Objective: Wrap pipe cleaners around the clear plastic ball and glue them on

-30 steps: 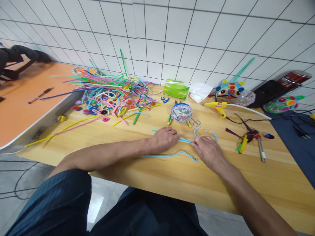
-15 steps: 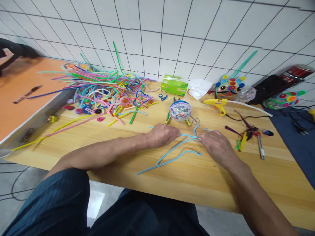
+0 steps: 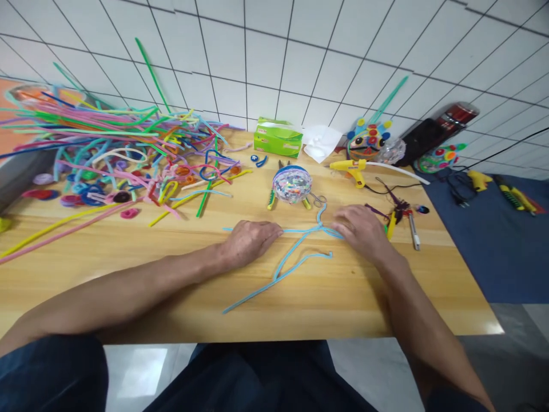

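Note:
Light-blue pipe cleaners (image 3: pixel 295 244) lie joined in a branching shape on the wooden table (image 3: pixel 180 309). My left hand (image 3: pixel 251 243) is closed with its fingertips pinching the straight left-hand stem, whose end sticks out beyond the knuckles. On the other side, my right hand (image 3: pixel 360 229) has its fingers bent together around the looped strands right of the junction. A short curled piece rises from that junction. A separate-looking long strand (image 3: pixel 274 282) with a hooked tip lies nearer me and meets the lower branch.
Behind stand a decorated ball (image 3: pixel 292 184) over pliers (image 3: pixel 271 198), scissors (image 3: pixel 318 199) and a green tissue pack (image 3: pixel 278 139). A pile of colourful pipe cleaners (image 3: pixel 128 137) fills the left. To the right are a yellow glue gun (image 3: pixel 354 170), a knife (image 3: pixel 414 232) and a flask (image 3: pixel 458 120).
The view has swung to the right. My right hand has come off the junction and now sits on its right side, where looped strands show. My left hand still pinches the stem.

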### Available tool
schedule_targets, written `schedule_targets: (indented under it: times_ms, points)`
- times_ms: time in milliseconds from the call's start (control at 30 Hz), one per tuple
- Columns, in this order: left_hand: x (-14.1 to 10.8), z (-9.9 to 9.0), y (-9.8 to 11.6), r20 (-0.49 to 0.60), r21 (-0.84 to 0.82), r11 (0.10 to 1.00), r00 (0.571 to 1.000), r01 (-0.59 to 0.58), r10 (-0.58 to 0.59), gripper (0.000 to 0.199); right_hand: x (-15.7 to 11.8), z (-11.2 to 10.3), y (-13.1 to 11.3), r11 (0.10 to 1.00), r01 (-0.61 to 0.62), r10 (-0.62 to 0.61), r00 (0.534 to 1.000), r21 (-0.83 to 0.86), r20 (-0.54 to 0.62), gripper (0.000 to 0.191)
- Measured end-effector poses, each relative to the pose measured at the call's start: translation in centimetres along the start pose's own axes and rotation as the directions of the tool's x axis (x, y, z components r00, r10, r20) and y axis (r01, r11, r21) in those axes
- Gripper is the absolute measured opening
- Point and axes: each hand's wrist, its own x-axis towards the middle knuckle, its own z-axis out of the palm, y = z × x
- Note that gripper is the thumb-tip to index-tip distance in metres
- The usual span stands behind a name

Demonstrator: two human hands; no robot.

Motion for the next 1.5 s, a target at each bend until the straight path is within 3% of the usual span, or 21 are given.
schedule_targets:
  times_ms: [100, 167, 267, 333, 400, 500, 633, 833, 967, 1067, 1167, 1300, 1500]
  points:
    - [0.1, 0.1, 0.2, -0.009, 0.014, 1.0, 1.0, 0.008, -0.007, 0.032, 0.0, -0.3, -3.3, 0.999, 0.022, -0.027, 0.994, -0.042, -0.111, 0.033]
    - [0.3, 0.0, 0.7, -0.044, 0.01, 1.0, 0.999, -0.016, 0.017, 0.033, 0.2, 0.0, -6.2, 0.993, 0.11, -0.113, 0.991, -0.051, -0.069, 0.033]
    - [0.3, -0.2, 1.5, -0.128, 0.007, 0.99, 0.982, -0.141, 0.14, 0.034, 0.5, 0.5, -9.7, 0.964, 0.256, -0.259, 0.965, -0.079, -0.039, 0.023]
    - [0.1, -0.4, 1.9, -0.168, 0.032, 0.967, 0.953, -0.252, 0.254, 0.034, 0.8, 0.6, -10.8, 0.943, 0.32, -0.325, 0.945, -0.096, -0.037, 0.025]
    - [-0.3, -0.5, 1.9, -0.183, 0.068, 0.946, 0.928, -0.316, 0.323, 0.034, 1.0, 0.2, -10.7, 0.931, 0.349, -0.351, 0.937, -0.107, 0.001, 0.032]
    - [-0.6, -0.8, 1.3, -0.177, 0.105, 0.945, 0.929, -0.309, 0.324, 0.031, 1.2, -0.8, -9.5, 0.924, 0.347, -0.343, 0.938, -0.162, 0.052, 0.034]
    - [-0.4, -0.8, 0.4, -0.108, 0.117, 0.961, 0.959, -0.251, 0.264, 0.029, 0.8, -1.6, -7.0, 0.927, 0.309, -0.311, 0.95, -0.214, 0.026, 0.034]
    - [0.1, -0.3, -0.1, -0.028, 0.114, 0.987, 0.993, -0.115, 0.119, 0.03, -0.4, -1.5, -3.4, 0.967, 0.169, -0.167, 0.986, -0.189, 0.024, 0.036]
    - [0.1, -0.2, 0.1, -0.028, 0.082, 0.991, 0.994, -0.103, 0.106, 0.032, -0.2, -1.4, -5.1, 0.978, 0.135, -0.125, 0.99, -0.162, 0.066, 0.026]
    - [-0.2, -0.1, 0.2, -0.08, 0.016, 0.99, 0.987, -0.14, 0.141, 0.032, 0.6, -0.9, -8.5, 0.97, 0.213, -0.2, 0.973, -0.115, 0.117, 0.026]
    - [-0.6, -0.1, 0.2, -0.159, -0.057, 0.984, 0.974, -0.171, 0.161, 0.031, 1.8, -0.2, -10.7, 0.956, 0.273, -0.269, 0.962, -0.11, 0.05, 0.03]
    - [-0.9, -0.4, 0.2, -0.189, -0.179, 0.974, 0.976, -0.142, 0.107, 0.032, 2.9, -0.1, -10.1, 0.952, 0.303, -0.304, 0.953, -0.052, -0.016, 0.033]
    - [-0.4, -0.5, 0.4, -0.14, -0.275, 0.954, 0.987, -0.116, 0.08, 0.035, 2.1, -0.2, -7.4, 0.951, 0.308, -0.307, 0.949, -0.01, 0.075, 0.036]
